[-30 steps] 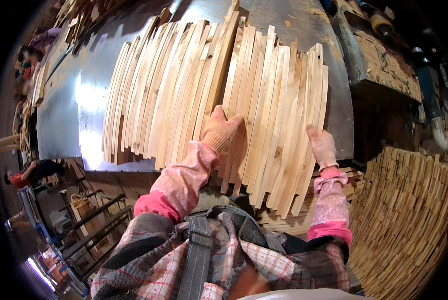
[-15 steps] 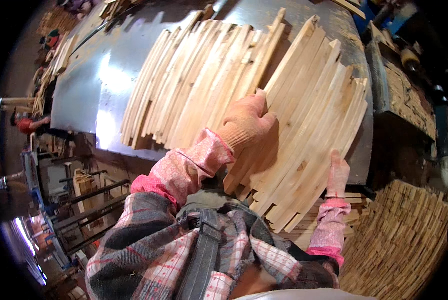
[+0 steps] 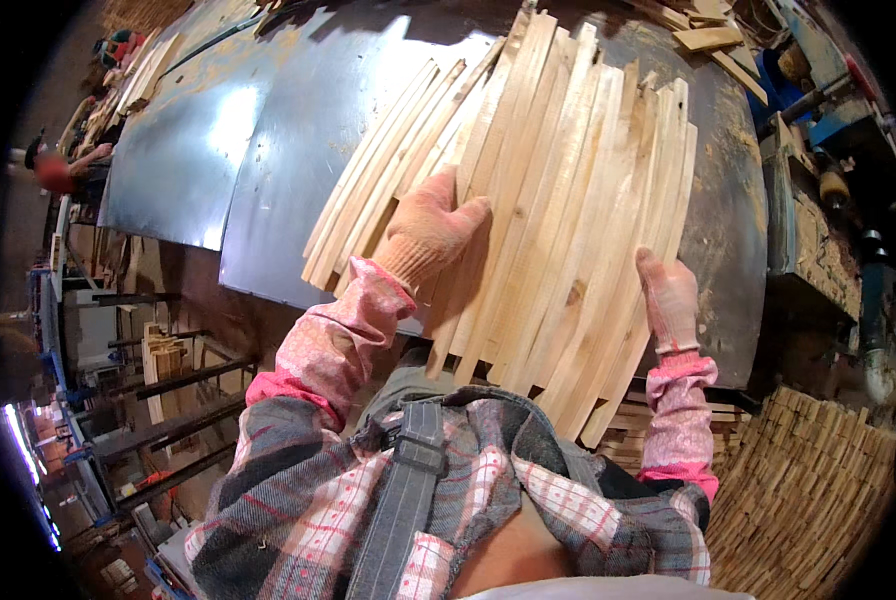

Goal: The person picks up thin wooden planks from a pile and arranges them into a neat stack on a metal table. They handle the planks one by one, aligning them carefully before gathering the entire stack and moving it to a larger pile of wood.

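Note:
Many long, narrow, pale wooden strips [image 3: 538, 220] lie side by side in a broad layer on a metal-topped table, their near ends uneven and sticking out over the front edge. My left hand [image 3: 430, 228], in an orange knit glove, grips into the layer left of its middle, with the thumb lying across the strips; its other fingers are partly hidden. At the layer's right edge my gloved right hand [image 3: 670, 300] holds the outermost strips, thumb on top and fingers curled at the side. More strips [image 3: 388, 190] lie left of my left hand.
The shiny metal table [image 3: 298, 170] extends left. A sawdust-covered machine [image 3: 818, 240] stands at the right, and a large stack of strips [image 3: 808, 490] is at the lower right. Wood offcuts [image 3: 708, 38] lie far right. Another person [image 3: 58, 172] is at the far left.
The gap between the two groups of strips has closed. My left hand has moved left and the right-hand strips have come leftward and straighter. My right hand has moved farther up their edge.

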Motion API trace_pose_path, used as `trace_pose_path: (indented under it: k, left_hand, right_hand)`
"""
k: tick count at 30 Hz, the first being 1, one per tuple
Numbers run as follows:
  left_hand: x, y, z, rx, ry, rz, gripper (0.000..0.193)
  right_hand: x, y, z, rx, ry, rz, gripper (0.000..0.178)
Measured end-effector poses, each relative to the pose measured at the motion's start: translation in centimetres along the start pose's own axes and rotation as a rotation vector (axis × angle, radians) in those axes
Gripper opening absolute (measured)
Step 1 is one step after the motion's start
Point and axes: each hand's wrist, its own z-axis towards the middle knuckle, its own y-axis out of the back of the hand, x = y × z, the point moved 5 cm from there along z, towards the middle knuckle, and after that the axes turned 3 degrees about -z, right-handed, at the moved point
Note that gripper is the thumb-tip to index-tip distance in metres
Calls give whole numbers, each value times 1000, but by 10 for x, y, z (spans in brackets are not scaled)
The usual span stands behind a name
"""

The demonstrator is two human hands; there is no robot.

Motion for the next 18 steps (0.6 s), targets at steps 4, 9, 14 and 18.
trace_pose_path:
  k: [4, 9, 14, 18]
  left_hand:
    - [10, 57, 31, 91, 131, 118, 46]
    - [87, 74, 70, 205, 220, 158, 45]
    - [104, 68, 71, 275, 199, -9, 60]
    - [93, 95, 82, 352, 132, 139, 54]
  right_hand:
    - [44, -54, 5, 6, -6, -126, 57]
    - [54, -113, 21, 115, -8, -570, 72]
    - [40, -110, 14, 20, -168, -433, 80]
    - [40, -118, 13, 114, -56, -623, 77]
